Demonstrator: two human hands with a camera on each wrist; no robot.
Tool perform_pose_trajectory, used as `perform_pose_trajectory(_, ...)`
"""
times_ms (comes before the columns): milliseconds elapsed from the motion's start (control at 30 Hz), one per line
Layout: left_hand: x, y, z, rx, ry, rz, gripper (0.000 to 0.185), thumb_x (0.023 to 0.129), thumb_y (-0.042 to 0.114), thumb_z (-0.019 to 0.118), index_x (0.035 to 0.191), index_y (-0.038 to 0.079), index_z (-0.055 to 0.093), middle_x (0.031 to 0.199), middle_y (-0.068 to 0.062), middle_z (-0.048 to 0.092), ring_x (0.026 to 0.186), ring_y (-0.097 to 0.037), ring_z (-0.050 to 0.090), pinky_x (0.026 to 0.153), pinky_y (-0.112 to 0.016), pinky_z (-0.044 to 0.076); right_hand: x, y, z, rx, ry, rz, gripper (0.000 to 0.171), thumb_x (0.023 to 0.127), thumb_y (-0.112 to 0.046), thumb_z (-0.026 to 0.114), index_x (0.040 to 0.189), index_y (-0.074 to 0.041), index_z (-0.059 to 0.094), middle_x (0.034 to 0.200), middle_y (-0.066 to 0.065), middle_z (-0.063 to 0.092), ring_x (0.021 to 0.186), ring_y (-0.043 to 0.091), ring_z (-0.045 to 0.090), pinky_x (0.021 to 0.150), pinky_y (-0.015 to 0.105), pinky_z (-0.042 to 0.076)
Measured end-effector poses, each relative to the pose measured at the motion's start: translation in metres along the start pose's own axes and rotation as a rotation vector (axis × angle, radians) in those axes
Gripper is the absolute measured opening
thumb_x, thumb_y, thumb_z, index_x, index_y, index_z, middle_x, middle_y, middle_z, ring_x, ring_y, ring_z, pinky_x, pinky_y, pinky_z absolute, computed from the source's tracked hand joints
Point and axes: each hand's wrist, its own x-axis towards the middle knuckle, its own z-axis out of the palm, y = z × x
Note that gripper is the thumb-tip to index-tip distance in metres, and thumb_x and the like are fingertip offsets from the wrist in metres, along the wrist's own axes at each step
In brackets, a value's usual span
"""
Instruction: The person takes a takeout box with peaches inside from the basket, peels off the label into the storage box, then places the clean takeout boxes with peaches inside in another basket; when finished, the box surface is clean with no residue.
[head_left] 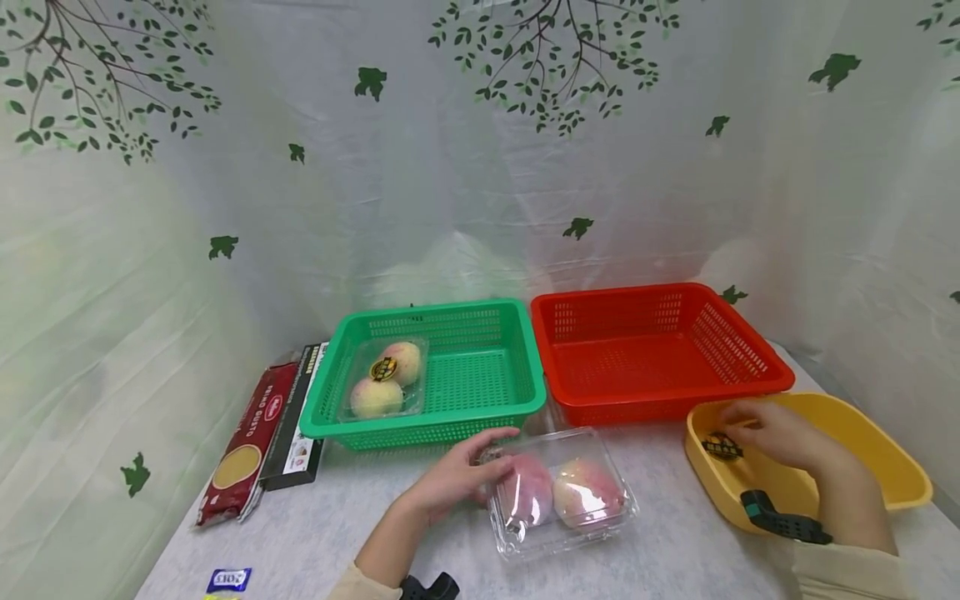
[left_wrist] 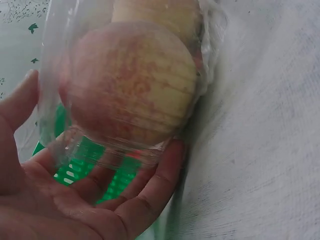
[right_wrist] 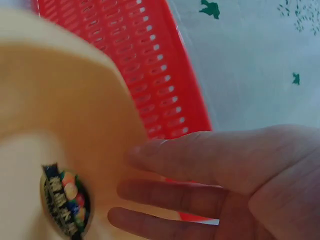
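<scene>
The left hand [head_left: 457, 479] cups the near-left end of a clear plastic clamshell box holding two peaches [head_left: 558, 493], its fingers [left_wrist: 155, 185] loosely spread and curved under the box, thumb at 9 o'clock of it. The box lies on the grey tabletop [head_left: 675, 550], at 6 o'clock of the green slotted plastic basket [head_left: 480, 392]. The right hand [head_left: 780, 433] hovers inside the yellow plastic tub [head_left: 892, 467], fingers [right_wrist: 200, 162] straight and slightly apart, holding nothing, just beside a dark oval sticker [head_left: 722, 447] at 9 o'clock of them.
</scene>
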Motion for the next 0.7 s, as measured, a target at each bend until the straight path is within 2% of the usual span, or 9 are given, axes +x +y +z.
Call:
perform_pose_trajectory(133,-0.001,-0.003,0.002,-0.024,0.003,-0.045,0.052,0.099,0.033,0.061,0.146,0.013,0.047,0.125,-0.011,0.059,0.101,-0.015,0.060,0.070,-0.031,0.057,0.000,-0.009,-0.005,0.023,0.038,-0.031,0.031,0.098,-0.024,0.063,0.117,0.000,0.068,0.110,0.016,0.071,0.099,0.031,0.065,0.081,0.048,0.058)
perform_pose_trajectory(267,-0.001,-0.003,0.002,-0.015,0.013,-0.061,0.042,0.100,0.037,0.059,0.133,0.011,0.054,0.111,-0.004,0.061,0.092,-0.014,0.060,0.070,-0.030,0.053,0.002,-0.018,-0.012,0.036,0.123,-0.039,0.027,0.100,-0.024,0.059,0.109,-0.001,0.071,0.095,0.009,0.073,0.087,0.022,0.066,0.071,0.032,0.057)
perform_pose_trajectory(400,-0.002,-0.003,0.001,-0.031,-0.017,-0.082,0.040,0.100,0.036,0.058,0.127,0.008,0.053,0.103,-0.001,0.061,0.081,-0.013,0.061,0.069,-0.030,0.053,0.004,-0.024,-0.017,0.060,0.185,0.006,0.032,0.103,-0.030,0.055,0.110,-0.002,0.069,0.090,0.006,0.070,0.083,0.019,0.063,0.065,0.025,0.054)
perform_pose_trajectory(467,-0.002,-0.004,0.001,-0.048,-0.034,-0.092,0.040,0.100,0.034,0.058,0.127,0.006,0.051,0.100,0.000,0.060,0.078,-0.013,0.060,0.067,-0.030,0.054,0.006,-0.025,-0.017,0.098,0.227,0.026,0.035,0.104,-0.031,0.053,0.115,-0.001,0.066,0.092,0.009,0.069,0.081,0.020,0.062,0.063,0.025,0.055)
perform_pose_trajectory(533,-0.003,-0.004,0.000,-0.061,-0.046,-0.095,0.039,0.100,0.032,0.058,0.126,0.004,0.050,0.099,0.001,0.059,0.078,-0.012,0.059,0.067,-0.030,0.055,0.007,-0.026,-0.017,0.130,0.309,0.036,0.037,0.105,-0.031,0.050,0.120,0.000,0.063,0.095,0.014,0.068,0.079,0.023,0.062,0.061,0.026,0.055)
perform_pose_trajectory(600,-0.003,-0.005,0.000,-0.073,-0.056,-0.097,0.039,0.099,0.030,0.059,0.125,0.003,0.049,0.100,0.000,0.058,0.079,-0.013,0.057,0.068,-0.031,0.055,0.008,-0.027,-0.016,0.155,0.402,0.054,0.038,0.106,-0.032,0.047,0.124,-0.001,0.061,0.104,0.020,0.067,0.086,0.029,0.060,0.061,0.022,0.053)
perform_pose_trajectory(700,-0.002,-0.006,-0.001,-0.095,-0.077,-0.101,0.039,0.098,0.029,0.060,0.129,0.006,0.050,0.105,0.000,0.058,0.083,-0.013,0.057,0.071,-0.031,0.054,0.012,-0.028,-0.016,0.157,0.532,0.077,0.039,0.106,-0.031,0.045,0.129,-0.003,0.059,0.126,0.029,0.059,0.106,0.043,0.053,0.073,0.037,0.057)
